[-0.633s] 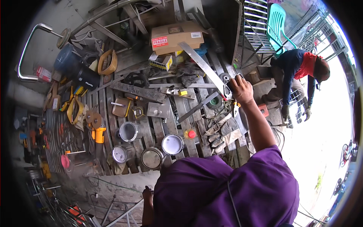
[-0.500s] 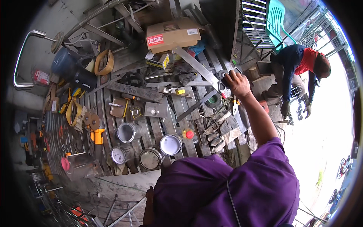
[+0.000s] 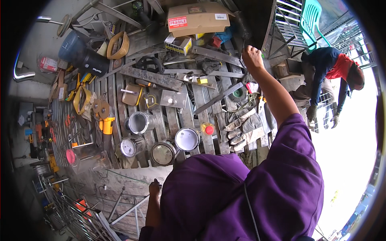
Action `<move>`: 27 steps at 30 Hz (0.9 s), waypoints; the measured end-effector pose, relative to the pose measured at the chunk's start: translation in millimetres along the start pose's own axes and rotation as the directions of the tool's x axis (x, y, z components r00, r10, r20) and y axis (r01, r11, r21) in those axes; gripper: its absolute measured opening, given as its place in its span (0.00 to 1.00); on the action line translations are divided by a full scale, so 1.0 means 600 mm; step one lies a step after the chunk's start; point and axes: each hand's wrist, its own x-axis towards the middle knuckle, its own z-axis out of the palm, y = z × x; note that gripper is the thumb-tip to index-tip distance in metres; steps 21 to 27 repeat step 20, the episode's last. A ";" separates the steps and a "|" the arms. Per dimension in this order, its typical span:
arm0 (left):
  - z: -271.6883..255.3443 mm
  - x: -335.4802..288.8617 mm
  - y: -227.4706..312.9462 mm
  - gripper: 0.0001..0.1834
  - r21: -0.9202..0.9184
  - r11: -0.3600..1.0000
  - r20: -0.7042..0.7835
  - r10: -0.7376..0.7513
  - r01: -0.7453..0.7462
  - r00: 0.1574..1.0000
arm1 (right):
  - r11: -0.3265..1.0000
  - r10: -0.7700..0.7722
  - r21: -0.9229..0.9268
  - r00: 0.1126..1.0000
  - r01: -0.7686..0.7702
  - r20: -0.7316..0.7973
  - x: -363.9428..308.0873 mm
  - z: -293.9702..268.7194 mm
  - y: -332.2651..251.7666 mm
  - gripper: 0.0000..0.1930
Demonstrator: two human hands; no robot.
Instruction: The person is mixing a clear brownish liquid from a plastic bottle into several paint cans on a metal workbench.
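Observation:
Stretched far over the slatted bench, my right hand [image 3: 253,59] has its fingers curled near the end of a flat metal bar [image 3: 217,55]. A small grey piece shows at its fingertips, too hidden to name. My left hand [image 3: 154,188] hangs low beside my purple shirt, closed around a small dark thing that I cannot make out. Below the right hand lie another metal bar [image 3: 219,98], a green round piece [image 3: 238,92] and a pair of worn gloves [image 3: 247,126]. A cardboard box [image 3: 199,20] stands just beyond the bar.
Open paint cans [image 3: 187,139] and a red-capped bottle [image 3: 208,129] line the bench's near edge. A yellow power tool [image 3: 107,125] stands left. Another person [image 3: 331,74] bends over a wire grid at right, beside a green chair [image 3: 311,24].
My right hand has reached farther forward, and the flat bar near it has turned to lie more crosswise. My left hand has come more into view. The whole view has shifted.

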 end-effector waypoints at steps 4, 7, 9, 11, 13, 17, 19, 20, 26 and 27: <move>0.034 0.005 -0.019 0.36 0.046 0.998 0.022 -0.041 0.040 0.999 | 0.794 -0.295 0.557 0.956 0.244 0.001 -0.051 -0.131 -0.098 0.09; 0.075 0.021 -0.058 0.33 0.177 0.982 0.153 0.041 -0.068 0.987 | 0.591 -0.626 0.650 0.780 0.479 -0.006 -0.139 -0.153 -0.212 0.09; 0.104 0.029 -0.131 0.32 0.407 0.903 0.138 0.085 -0.135 0.987 | 0.680 -0.668 0.492 0.736 0.544 0.110 -0.182 -0.187 -0.271 0.12; 0.085 0.029 -0.092 0.31 0.191 0.981 0.149 -0.021 -0.008 0.989 | 0.715 -0.645 0.449 0.753 0.535 0.129 -0.196 -0.168 -0.300 0.12; 0.026 0.019 0.060 0.29 -0.064 0.993 0.042 -0.092 0.095 0.995 | 0.767 -0.600 0.413 0.778 0.491 0.189 -0.215 -0.145 -0.286 0.13; 0.011 0.022 -0.003 0.30 -0.005 0.998 0.092 -0.066 0.067 0.994 | 0.662 -0.740 0.326 0.658 0.675 0.141 -0.192 -0.199 -0.283 0.10; 0.019 0.036 -0.054 0.31 0.316 0.940 0.130 0.096 -0.133 0.987 | 0.655 -0.733 0.323 0.678 0.683 0.054 -0.188 -0.225 -0.276 0.09; 0.024 0.049 -0.081 0.31 0.356 0.925 0.146 0.088 -0.135 0.985 | 0.655 -0.735 0.325 0.675 0.682 0.064 -0.191 -0.228 -0.278 0.09; 0.024 0.049 -0.081 0.31 0.356 0.925 0.146 0.088 -0.135 0.985 | 0.655 -0.735 0.325 0.675 0.682 0.064 -0.191 -0.228 -0.278 0.09; 0.024 0.049 -0.081 0.31 0.356 0.925 0.146 0.088 -0.135 0.985 | 0.655 -0.735 0.325 0.675 0.682 0.064 -0.191 -0.228 -0.278 0.09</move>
